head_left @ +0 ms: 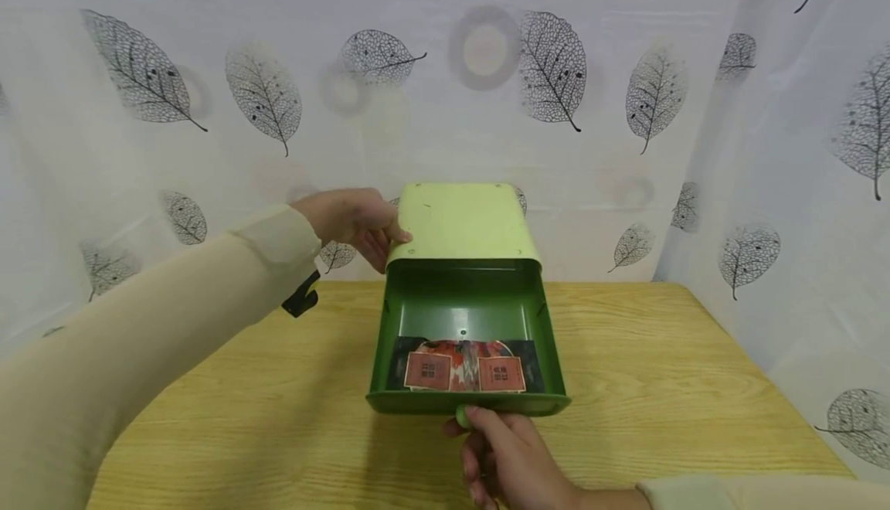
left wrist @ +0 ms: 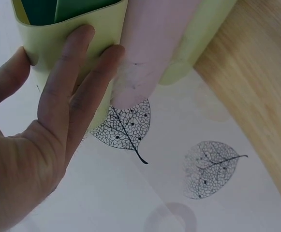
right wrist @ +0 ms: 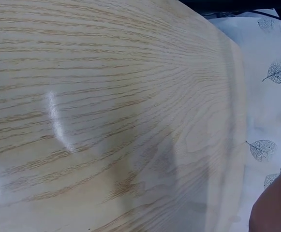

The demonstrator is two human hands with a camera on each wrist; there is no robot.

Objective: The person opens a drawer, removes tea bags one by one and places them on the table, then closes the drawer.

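A pale yellow-green box [head_left: 462, 220] stands on the table with its dark green drawer [head_left: 459, 305] pulled far out. In the drawer's front lies dark, red-printed flat packaging [head_left: 464, 367] with two red labels. My left hand [head_left: 365, 224] braces the box's left side: the thumb lies on the top, and fairly straight fingers [left wrist: 58, 96] press the side wall. Below the drawer front, my right hand [head_left: 514, 452] pinches the round green knob [head_left: 464, 416] between thumb and fingers. The right wrist view catches only a sliver of skin at its lower right edge.
The wood-grain table [head_left: 660, 371] spreads around the box. Behind and beside it hangs a pale curtain [head_left: 431, 124] with leaf prints. A black and yellow item [head_left: 302, 295] shows under the left forearm; its kind is unclear.
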